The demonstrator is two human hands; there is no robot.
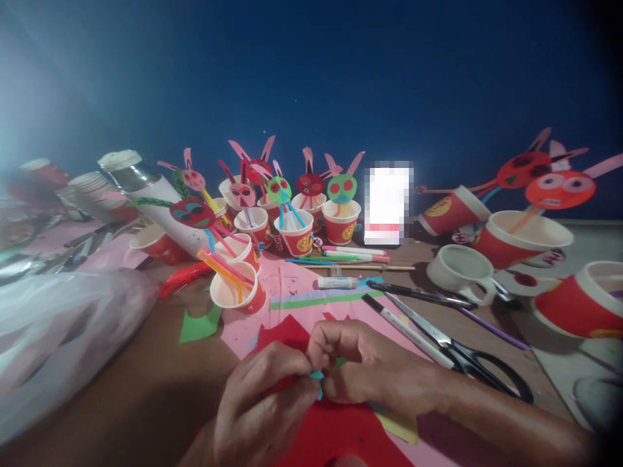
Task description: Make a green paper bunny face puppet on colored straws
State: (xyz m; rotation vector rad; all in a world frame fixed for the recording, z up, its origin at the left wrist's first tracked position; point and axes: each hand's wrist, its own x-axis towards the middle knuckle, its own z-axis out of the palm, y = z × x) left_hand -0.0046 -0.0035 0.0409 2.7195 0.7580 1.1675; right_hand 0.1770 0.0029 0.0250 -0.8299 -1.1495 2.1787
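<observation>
- Centrally, low in view, a small blue scrap point(317, 375) sits between two bare hands, above a sheet of red paper point(335, 434).
- The left hand point(267, 395) pinches the scrap between thumb and finger; the right hand point(363, 363) curls in from the other side, its fingertips close against it, though whether they grip it I cannot tell.
- Fingertips cover most of the scrap, so its long axis is unclear; two bits show, the upper lying crosswise, the lower pointing down.
- Under the red paper, pink paper point(233, 340) spreads over a brown counter point(170, 363).
- To the right, scissors point(444, 337) point away and leftward, beside a white marker point(407, 331); a mug point(440, 275) stands beyond.
- Farther back, red-and-white paper cups point(294, 241) hold straws topped with long-eared paper faces point(341, 189).
- Leftward lies a cloudy plastic bag point(73, 350); behind everything rises a dark blue wall point(302, 71).
</observation>
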